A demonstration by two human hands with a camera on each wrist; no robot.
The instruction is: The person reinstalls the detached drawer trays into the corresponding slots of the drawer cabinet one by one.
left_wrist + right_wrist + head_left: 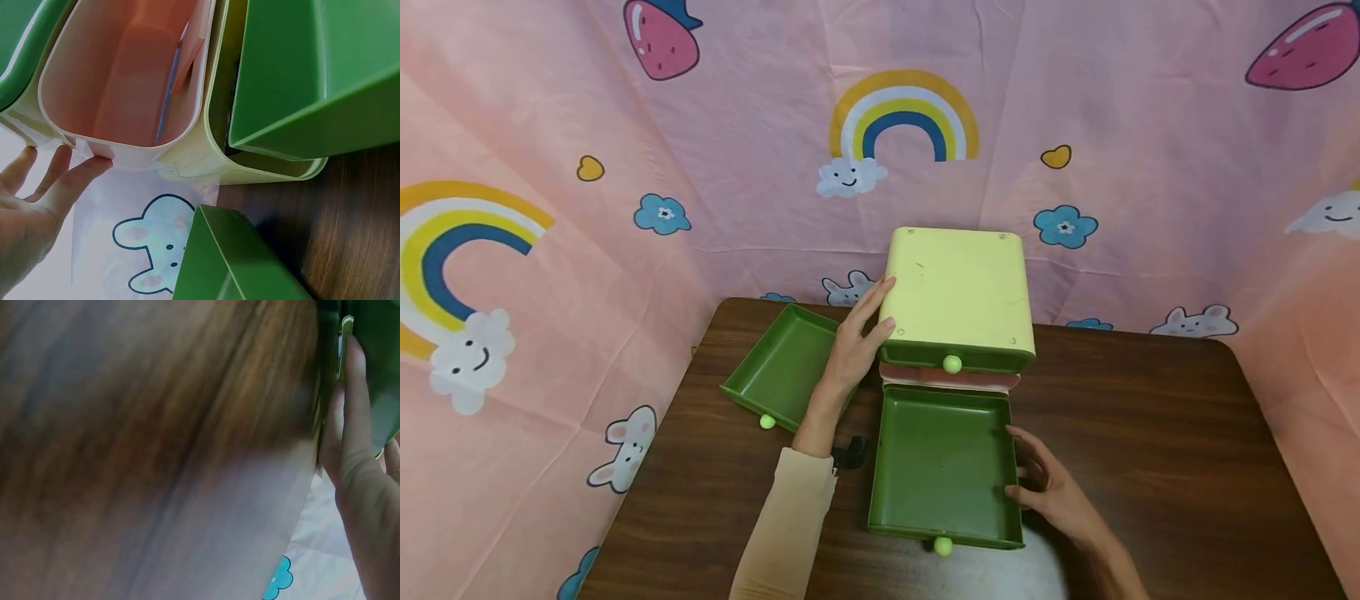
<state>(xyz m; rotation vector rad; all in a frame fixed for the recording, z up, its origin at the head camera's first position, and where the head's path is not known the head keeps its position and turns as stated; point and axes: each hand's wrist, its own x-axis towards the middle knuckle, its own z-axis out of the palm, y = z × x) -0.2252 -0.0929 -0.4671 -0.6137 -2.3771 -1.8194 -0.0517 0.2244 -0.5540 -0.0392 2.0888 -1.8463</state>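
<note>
A stacked drawer cabinet has a pale yellow top, a pink middle compartment with its front uncovered, and a yellow bottom compartment. The top green drawer sits in its slot, its round knob facing front. Below, a green drawer extends forward out of the bottom compartment. My left hand rests its extended fingers on the cabinet's left side. With fingertips over the rim, my right hand grips the pulled-out drawer's right wall. A second loose green drawer lies left of the cabinet, partly behind my left forearm.
Everything stands on a dark wood table. A pink patterned cloth hangs close behind the cabinet and along both sides. Inside the pink compartment, a thin blue strip and a pinkish flap show at one wall.
</note>
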